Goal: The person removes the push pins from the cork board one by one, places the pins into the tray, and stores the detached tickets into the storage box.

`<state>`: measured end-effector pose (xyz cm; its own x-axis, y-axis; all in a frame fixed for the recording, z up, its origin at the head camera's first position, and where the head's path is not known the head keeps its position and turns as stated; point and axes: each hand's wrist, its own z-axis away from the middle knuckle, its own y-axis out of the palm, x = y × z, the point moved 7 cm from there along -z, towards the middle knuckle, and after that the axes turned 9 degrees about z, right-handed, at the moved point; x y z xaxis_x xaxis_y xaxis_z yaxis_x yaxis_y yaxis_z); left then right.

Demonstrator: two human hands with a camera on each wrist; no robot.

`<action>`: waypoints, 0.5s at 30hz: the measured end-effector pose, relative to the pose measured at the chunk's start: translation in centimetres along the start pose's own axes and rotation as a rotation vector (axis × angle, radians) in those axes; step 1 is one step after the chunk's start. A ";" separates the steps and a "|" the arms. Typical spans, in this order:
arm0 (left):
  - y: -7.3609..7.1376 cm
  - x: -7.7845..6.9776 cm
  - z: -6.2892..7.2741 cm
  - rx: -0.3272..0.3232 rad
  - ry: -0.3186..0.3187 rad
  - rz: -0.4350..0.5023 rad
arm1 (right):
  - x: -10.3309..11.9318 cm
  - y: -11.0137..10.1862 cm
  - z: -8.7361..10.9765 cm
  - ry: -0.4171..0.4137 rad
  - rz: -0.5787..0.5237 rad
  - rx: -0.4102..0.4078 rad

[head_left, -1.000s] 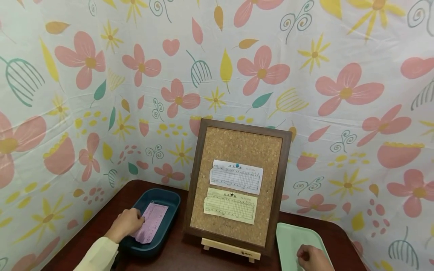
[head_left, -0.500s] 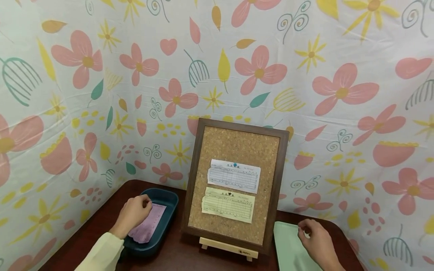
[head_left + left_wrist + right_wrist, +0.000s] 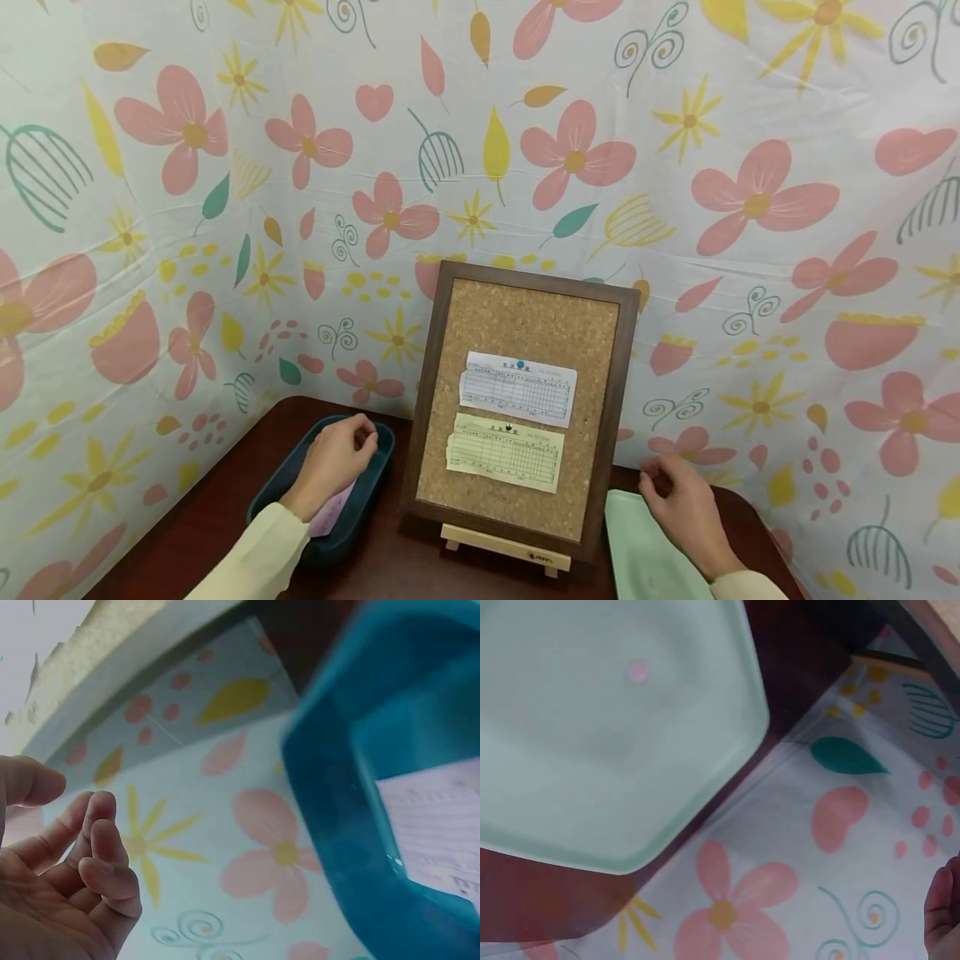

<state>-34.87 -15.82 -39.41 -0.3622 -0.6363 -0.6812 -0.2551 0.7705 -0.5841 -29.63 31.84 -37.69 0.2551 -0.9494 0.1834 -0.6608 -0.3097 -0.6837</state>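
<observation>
My left hand [image 3: 333,462] is over the blue tray [image 3: 380,454], its fingers loosely bent. In the left wrist view, thumb and fingertips stand apart with nothing between them. A pink printed slip [image 3: 330,514] lies inside that tray, partly hidden behind the hand. My right hand [image 3: 684,510] hovers above the pale green tray [image 3: 637,546], fingers loosely curved; no object shows in it. A small pink round piece [image 3: 638,671] lies in the green tray. Between the hands, a framed corkboard [image 3: 532,321] carries a white slip [image 3: 517,389] and a yellow slip [image 3: 504,454].
A blue pin [image 3: 521,364] fixes the white slip and a dark pin [image 3: 508,427] the yellow one. The corkboard leans on a small wooden easel [image 3: 506,546] on the dark red table [image 3: 420,575]. A flower-patterned cloth [image 3: 480,125] encloses the back and sides.
My left hand has risen from the pink slip and moved rightward over the blue tray, leaving the slip there. My right hand has lifted up and forward above the green tray.
</observation>
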 end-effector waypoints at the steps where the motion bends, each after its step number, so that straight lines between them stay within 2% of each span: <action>1: 0.2 -0.4 -0.2 -0.002 0.007 0.005 | 0.2 -0.1 -0.2 -0.015 -0.008 -0.016; 9: 1.5 -3.5 -1.4 0.001 0.078 -0.001 | 2.7 -1.2 -1.1 -0.149 -0.096 -0.115; 15: 2.0 -6.0 -2.3 -0.023 0.161 -0.027 | 4.7 -1.2 -1.2 -0.216 -0.122 -0.117</action>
<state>-35.28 -10.39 -35.41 -0.4936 -0.6436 -0.5849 -0.2859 0.7553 -0.5897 -28.49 27.72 -35.23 0.4741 -0.8752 0.0960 -0.6898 -0.4370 -0.5773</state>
